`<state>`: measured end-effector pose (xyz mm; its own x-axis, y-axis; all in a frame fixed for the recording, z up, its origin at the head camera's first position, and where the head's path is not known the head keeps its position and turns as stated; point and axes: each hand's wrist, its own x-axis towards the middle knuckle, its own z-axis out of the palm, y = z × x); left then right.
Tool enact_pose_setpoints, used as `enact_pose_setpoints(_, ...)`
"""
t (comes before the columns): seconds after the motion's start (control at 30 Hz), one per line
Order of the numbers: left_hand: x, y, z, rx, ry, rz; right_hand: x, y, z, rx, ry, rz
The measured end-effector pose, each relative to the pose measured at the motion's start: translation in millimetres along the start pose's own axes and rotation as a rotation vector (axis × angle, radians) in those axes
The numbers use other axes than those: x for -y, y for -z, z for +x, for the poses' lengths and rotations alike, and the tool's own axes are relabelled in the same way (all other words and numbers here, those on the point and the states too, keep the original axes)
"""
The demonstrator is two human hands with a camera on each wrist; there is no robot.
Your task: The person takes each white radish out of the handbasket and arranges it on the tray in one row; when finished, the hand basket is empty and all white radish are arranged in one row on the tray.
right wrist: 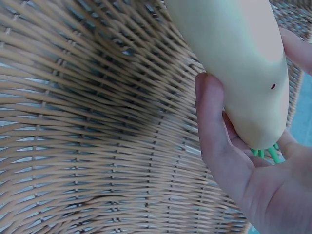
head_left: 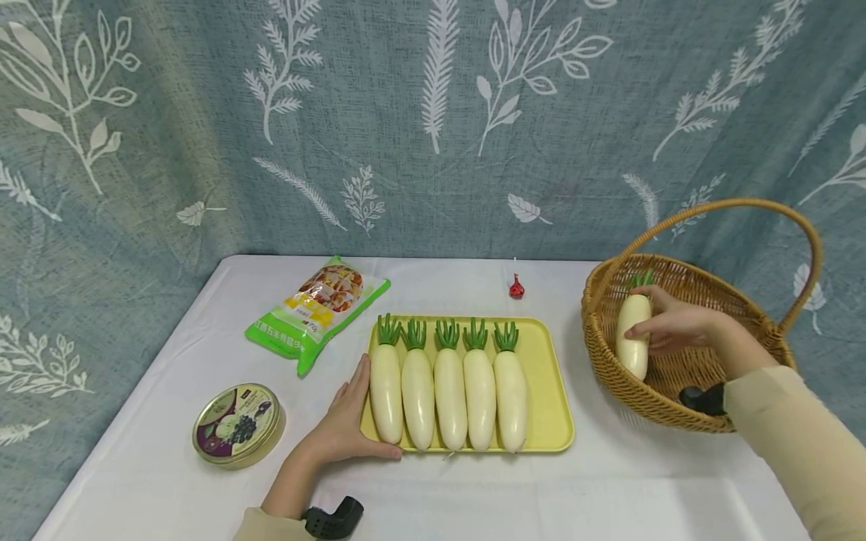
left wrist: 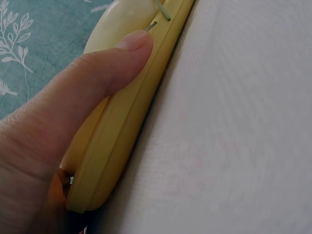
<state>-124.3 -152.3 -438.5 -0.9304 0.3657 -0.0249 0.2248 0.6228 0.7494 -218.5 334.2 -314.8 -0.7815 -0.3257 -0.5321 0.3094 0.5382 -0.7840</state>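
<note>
In the basket [head_left: 683,409], my right hand [head_left: 676,319] grips a white radish [head_left: 632,338] with green stubs of leaf. The right wrist view shows its fingers and thumb around the radish [right wrist: 239,63], which has a small dark red mark. My left hand [head_left: 348,424] holds the near left corner of a yellow tray [head_left: 544,391], its thumb along the front rim and its fingers along the left side. In the left wrist view the thumb [left wrist: 97,73] lies against the tray rim [left wrist: 117,141]. Several white radishes [head_left: 449,398] lie side by side on the tray, leaves pointing away.
A green food bag [head_left: 318,308] lies behind the tray to the left. In front of it stands a round tin [head_left: 237,424]. A small red ornament [head_left: 516,287] sits at the back of the white table [head_left: 473,496]. The basket's tall handle [head_left: 744,203] arches over it; a patterned curtain [head_left: 406,150] hangs behind.
</note>
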Motion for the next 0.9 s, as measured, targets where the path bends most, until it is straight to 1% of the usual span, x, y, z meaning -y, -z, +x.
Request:
enact_pose_setpoints(0.1, 0.3, -0.3, -0.3, 0.001, 0.003, -0.001, 2.7, 1.9, -3.5, -0.005, 0.018, 0.024)
enact_pose_setpoints(0.33, 1.2, -1.1, -0.5, -0.008, 0.007, 0.003, 4.6, 8.5, -11.2, -0.021, 0.048, -0.034)
enact_pose_setpoints(0.77, 1.3, -2.3, -0.8, -0.016, 0.000, 0.006, -0.5, 19.9, -24.7, -0.076, 0.089, -0.034)
enact_pose_setpoints(0.9, 1.9, -2.8, -0.9, -0.019, 0.000, 0.009, 0.3, 21.4, -30.2, -0.093, 0.098, -0.058)
